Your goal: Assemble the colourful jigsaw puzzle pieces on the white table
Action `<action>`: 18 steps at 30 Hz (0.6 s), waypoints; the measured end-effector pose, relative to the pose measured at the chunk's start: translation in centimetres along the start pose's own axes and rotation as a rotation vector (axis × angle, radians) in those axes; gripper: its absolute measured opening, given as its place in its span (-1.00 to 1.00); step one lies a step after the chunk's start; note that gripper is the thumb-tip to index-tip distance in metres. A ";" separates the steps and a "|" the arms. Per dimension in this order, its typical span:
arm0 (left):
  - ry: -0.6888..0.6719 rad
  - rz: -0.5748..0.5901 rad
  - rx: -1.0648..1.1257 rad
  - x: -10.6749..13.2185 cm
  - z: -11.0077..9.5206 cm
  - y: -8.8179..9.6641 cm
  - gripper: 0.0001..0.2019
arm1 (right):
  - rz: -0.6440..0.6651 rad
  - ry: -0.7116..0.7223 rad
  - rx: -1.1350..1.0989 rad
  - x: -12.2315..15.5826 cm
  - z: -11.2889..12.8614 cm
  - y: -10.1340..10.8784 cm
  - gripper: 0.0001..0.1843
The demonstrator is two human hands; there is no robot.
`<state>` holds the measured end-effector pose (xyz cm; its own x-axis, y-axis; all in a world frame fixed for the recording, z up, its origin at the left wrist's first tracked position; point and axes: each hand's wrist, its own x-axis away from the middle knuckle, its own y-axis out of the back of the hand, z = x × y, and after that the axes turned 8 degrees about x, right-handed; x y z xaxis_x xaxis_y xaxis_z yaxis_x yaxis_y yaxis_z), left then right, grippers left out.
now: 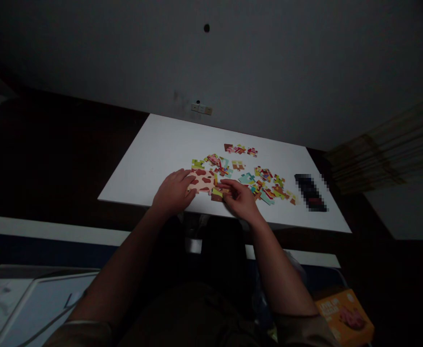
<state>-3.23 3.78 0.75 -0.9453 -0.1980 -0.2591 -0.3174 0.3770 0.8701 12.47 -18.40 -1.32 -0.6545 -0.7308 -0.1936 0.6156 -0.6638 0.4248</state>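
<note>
At near edge of table (153,154), left hand (173,193) flat on spotted puzzle piece (202,181); right hand (238,198) pinching green piece (217,193).

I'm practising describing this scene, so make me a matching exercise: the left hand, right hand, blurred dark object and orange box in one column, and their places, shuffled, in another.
Things
1. Left hand
2. Right hand
3. Blurred dark object
4. Orange box

Places
A. On the right side of the white table, beyond the loose jigsaw pieces
B. Below the table, at the lower right of the view
C. On a cream jigsaw piece with brown blotches
D. At a yellow-green jigsaw piece

Pairs: 1-C, 2-D, 3-A, 4-B
</note>
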 end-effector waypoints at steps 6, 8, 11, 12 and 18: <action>0.001 0.008 0.002 0.0 0.2 -0.1 -0.59 | -0.030 -0.005 0.031 0.1 0.6 0.2 -0.45; 0.001 0.006 0.004 -0.1 0.2 -0.2 -0.58 | -0.051 -0.029 0.030 0.1 1.0 0.0 -0.51; -0.002 -0.002 0.000 -0.1 0.2 -0.2 -0.59 | -0.132 -0.108 -0.095 0.1 1.5 -0.5 -0.63; -0.005 -0.006 -0.004 -0.1 0.2 -0.2 -0.59 | -0.178 -0.135 -0.159 0.2 1.6 -0.7 -0.64; -0.014 -0.004 -0.023 -0.1 0.2 0.0 -0.59 | -0.369 -0.182 -0.320 0.7 2.5 -1.8 -0.58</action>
<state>-3.15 3.99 0.69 -0.9451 -0.1865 -0.2685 -0.3196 0.3549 0.8786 9.81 -17.26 0.01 -0.9015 -0.4186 -0.1103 0.4144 -0.9081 0.0598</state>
